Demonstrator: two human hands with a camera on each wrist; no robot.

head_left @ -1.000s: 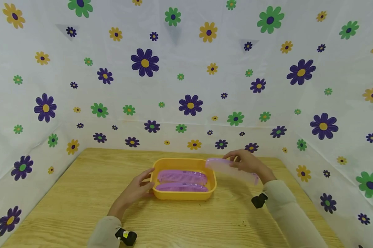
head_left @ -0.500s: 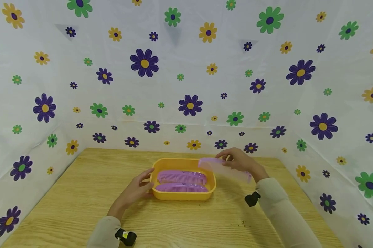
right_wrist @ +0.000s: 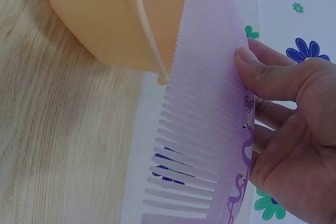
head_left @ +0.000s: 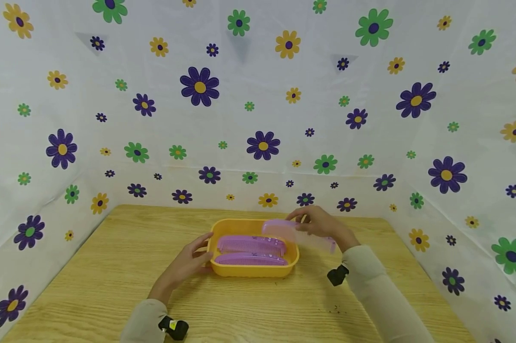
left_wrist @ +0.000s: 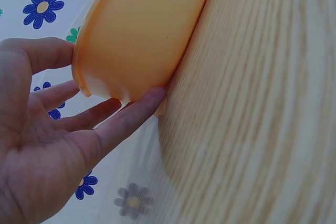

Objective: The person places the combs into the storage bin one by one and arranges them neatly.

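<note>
My right hand [head_left: 320,224] pinches a translucent lilac comb [head_left: 278,229] by its spine, thumb on one face, fingers behind. In the right wrist view the teeth of this comb [right_wrist: 194,108] point toward the yellow plastic basin [right_wrist: 100,24], and flamingo prints show along its spine. Seen from the head, its left end hangs over the right part of the basin [head_left: 253,271], the other end outside. Two purple combs lie inside, a rear comb [head_left: 251,244] and a front comb [head_left: 251,259]. My left hand [head_left: 187,262] rests its spread fingers against the basin's left end.
The basin stands on a wood-grain table [head_left: 249,309]. Small dark specks [head_left: 337,309] lie on the table at front right. White flower-patterned sheeting [head_left: 236,119] encloses the back and both sides. Each wrist carries a black camera, such as the right wrist camera [head_left: 338,275].
My right hand has moved left with the lilac comb, bringing the comb's left end over the basin. The left hand, the basin and the two combs inside have stayed in place.
</note>
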